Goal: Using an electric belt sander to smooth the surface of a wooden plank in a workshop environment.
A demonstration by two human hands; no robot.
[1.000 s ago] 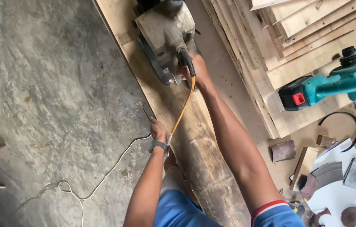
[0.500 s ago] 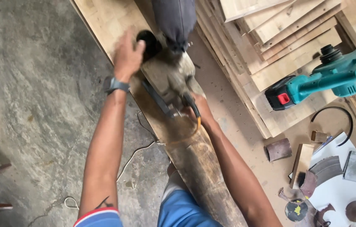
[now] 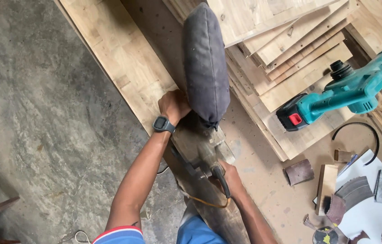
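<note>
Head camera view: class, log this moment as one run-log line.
left hand: grips sander front | right hand: holds rear handle | belt sander: on long board | dust bag: attached

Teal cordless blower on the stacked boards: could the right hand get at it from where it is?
Probably yes: the right hand grips the sander's rear handle, and only open floor and board edges lie between it and the blower.

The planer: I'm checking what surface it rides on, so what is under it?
The planer sits on a long plank, pale ahead of it and dark behind. The left hand and right hand grip it. The wood right beneath its sole is hidden.
</note>
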